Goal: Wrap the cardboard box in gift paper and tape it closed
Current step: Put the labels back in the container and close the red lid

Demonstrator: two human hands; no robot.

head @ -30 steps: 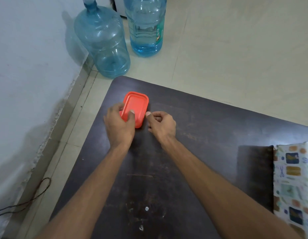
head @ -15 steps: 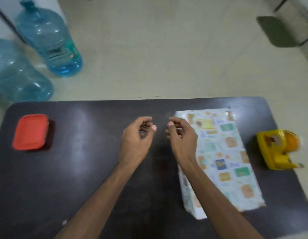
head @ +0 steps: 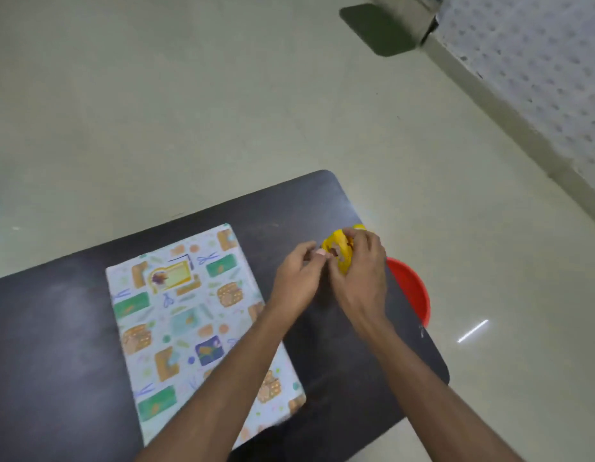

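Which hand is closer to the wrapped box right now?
Left. The left hand is just right of the box, and its forearm crosses above the box. The right hand is farther right, gripping the yellow tape dispenser.

**Partly out of sight**

The right hand [head: 362, 271] covers most of the yellow tape dispenser [head: 334, 243]. Blur hides whether the left hand [head: 297, 278] pinches tape. A forearm [head: 229, 368] crosses the wrapped box [head: 176, 311]; the table [head: 56, 328] hides part of a red bowl [head: 412, 291].
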